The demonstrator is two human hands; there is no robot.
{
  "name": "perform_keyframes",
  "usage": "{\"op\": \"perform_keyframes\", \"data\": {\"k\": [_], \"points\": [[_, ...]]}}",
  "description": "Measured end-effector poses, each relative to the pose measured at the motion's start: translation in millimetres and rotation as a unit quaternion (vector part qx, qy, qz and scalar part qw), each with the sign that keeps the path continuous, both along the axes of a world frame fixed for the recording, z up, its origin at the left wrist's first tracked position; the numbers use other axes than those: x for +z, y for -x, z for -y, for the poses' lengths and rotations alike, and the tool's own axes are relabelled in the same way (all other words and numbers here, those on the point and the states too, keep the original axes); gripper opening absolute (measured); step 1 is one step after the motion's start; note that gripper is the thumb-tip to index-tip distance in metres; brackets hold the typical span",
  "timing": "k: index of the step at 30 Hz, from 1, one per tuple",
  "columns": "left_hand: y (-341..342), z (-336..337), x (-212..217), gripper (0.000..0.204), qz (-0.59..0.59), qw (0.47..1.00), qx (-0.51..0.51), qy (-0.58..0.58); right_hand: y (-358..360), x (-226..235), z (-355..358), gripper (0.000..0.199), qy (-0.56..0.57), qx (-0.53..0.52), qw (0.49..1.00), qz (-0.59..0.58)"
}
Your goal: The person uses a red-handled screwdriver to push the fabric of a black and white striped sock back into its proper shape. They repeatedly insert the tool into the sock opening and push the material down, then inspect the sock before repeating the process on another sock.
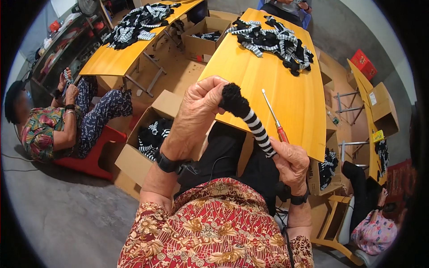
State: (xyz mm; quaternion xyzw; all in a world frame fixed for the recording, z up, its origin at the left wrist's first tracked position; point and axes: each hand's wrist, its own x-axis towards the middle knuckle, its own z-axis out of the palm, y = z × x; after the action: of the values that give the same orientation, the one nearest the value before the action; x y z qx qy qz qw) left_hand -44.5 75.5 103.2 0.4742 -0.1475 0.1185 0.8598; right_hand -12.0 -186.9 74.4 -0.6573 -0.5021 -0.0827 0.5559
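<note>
A narrow knitted tube, striped black and white with a fuzzy black end, stretches between my two hands above the near edge of the yellow table. My left hand pinches the black end. Lower down and to the right, my right hand grips the striped end, its thumb on top. A screwdriver with a red handle lies on the table just beyond my right hand; whether they touch I cannot tell. At the table's far side is a heap of similar striped pieces.
An open cardboard box of striped pieces stands left of my legs, another to the right. A second table carries a heap at far left. People sit at left, far side and lower right.
</note>
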Motion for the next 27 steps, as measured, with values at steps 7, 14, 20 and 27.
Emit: {"op": "perform_keyframes", "data": {"k": [7,14,20,27], "points": [[-6,25,-6,0.013,0.016,0.997,0.058,-0.048,17,-12,-9,0.037,-0.084,-0.020,0.975,-0.203],[4,44,-20,0.018,-0.027,0.976,0.151,-0.155,27,-17,-32,0.034,-0.096,-0.064,0.955,-0.273],[11,35,-11,0.019,-0.046,0.954,0.192,-0.224,25,-4,-50,0.031,-0.048,-0.117,0.972,-0.197],[4,-1,-1,0.034,-0.042,0.963,0.194,-0.181,17,-11,-44,0.029,-0.026,-0.100,0.987,-0.122]]}}
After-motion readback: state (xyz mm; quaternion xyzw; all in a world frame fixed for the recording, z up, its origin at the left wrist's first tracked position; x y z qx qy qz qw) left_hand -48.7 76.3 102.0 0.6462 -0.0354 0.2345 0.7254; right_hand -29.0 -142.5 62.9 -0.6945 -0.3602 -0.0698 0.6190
